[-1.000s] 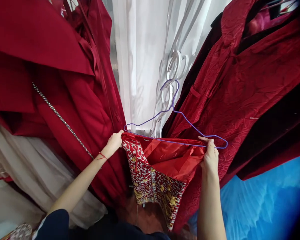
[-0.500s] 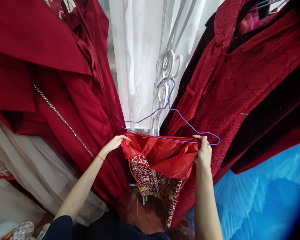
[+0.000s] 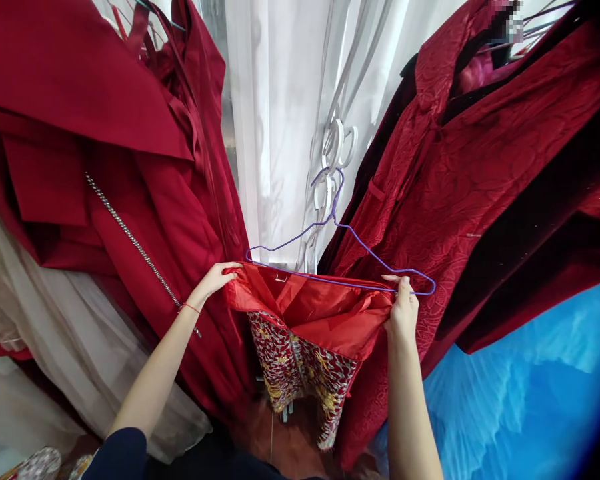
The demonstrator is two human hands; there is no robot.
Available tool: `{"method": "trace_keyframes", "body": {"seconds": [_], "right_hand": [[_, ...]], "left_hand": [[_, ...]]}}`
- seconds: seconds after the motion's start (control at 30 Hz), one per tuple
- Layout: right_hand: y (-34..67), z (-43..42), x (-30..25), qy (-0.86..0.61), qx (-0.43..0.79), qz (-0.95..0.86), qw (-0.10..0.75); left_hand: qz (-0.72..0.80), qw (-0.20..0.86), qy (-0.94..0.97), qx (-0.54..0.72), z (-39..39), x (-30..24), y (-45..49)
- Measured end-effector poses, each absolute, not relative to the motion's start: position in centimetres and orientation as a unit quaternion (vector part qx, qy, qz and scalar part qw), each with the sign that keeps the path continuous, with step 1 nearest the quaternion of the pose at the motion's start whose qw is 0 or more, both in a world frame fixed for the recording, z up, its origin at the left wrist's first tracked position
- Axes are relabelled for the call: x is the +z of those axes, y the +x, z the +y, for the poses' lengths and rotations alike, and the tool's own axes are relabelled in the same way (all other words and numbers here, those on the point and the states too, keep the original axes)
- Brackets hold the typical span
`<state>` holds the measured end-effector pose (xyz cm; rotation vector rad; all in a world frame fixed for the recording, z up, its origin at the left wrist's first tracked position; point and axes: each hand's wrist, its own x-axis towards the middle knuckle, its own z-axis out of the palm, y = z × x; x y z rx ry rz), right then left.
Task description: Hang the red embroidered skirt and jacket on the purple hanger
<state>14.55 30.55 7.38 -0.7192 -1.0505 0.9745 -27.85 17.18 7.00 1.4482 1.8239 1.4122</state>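
Observation:
A red satin-lined garment [image 3: 325,327], patterned outside in gold and silver, hangs stretched between my hands; its exact kind is unclear. My left hand [image 3: 215,279] pinches its upper left corner, just beyond the left end of a purple wire hanger [image 3: 290,238]. At the other side, my right hand [image 3: 403,307] is closed on the garment's upper right edge, with its thumb against the hanger's bottom bar. That bar runs along the garment's top edge. The hanger's hook is up beside white rings; whether it hangs from them is hard to tell.
Dark red dresses [image 3: 150,180] hang close on the left, above a pale sheer skirt [image 3: 75,333]. More red textured clothing [image 3: 460,193] hangs on the right, over bright blue fabric [image 3: 510,393]. White ring-shaped metalwork [image 3: 335,143] and a white curtain [image 3: 280,120] stand behind.
My left hand has moved left, pulling the garment's left corner out past the hanger's end. The garment's top is stretched wider and its patterned part has shifted left. My right hand keeps its hold.

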Motion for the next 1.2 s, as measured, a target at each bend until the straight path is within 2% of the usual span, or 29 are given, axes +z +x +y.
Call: {"method": "trace_keyframes", "body": {"seconds": [0.13, 0.23, 0.5, 0.6, 0.9, 1.03, 1.1, 1.2], "right_hand": [[14.4, 30.5, 7.3, -0.327, 0.429, -0.469, 0.699], [14.5, 30.5, 7.1, -0.319, 0.428, -0.47, 0.703], [15.4, 30.0, 7.9, -0.314, 0.389, -0.479, 0.722], [15.7, 29.9, 8.3, -0.313, 0.395, -0.477, 0.721], [16.2, 30.4, 8.9, -0.314, 0.398, -0.496, 0.705], [16.3, 30.8, 9.0, -0.33, 0.4, -0.5, 0.693], [16.4, 31.0, 9.1, -0.333, 0.394, -0.5, 0.695], [16.5, 31.4, 9.3, -0.329, 0.375, -0.502, 0.707]], "left_hand": [[0.667, 0.294, 0.457, 0.509, 19.6, 10.0, -27.9], [0.657, 0.319, 0.477, 0.489, 21.2, 12.3, -28.0], [0.641, 0.24, 0.626, 0.373, 19.6, 17.8, -27.0], [0.646, 0.216, 0.632, 0.37, 19.0, 19.2, -25.3], [0.557, 0.262, 0.614, 0.493, 21.5, 17.4, -19.5], [0.635, 0.295, 0.562, 0.439, 21.6, 16.8, -19.4], [0.66, 0.266, 0.588, 0.385, 21.3, 17.0, -19.7], [0.664, 0.15, 0.654, 0.329, 21.0, 17.3, -19.7]]}}
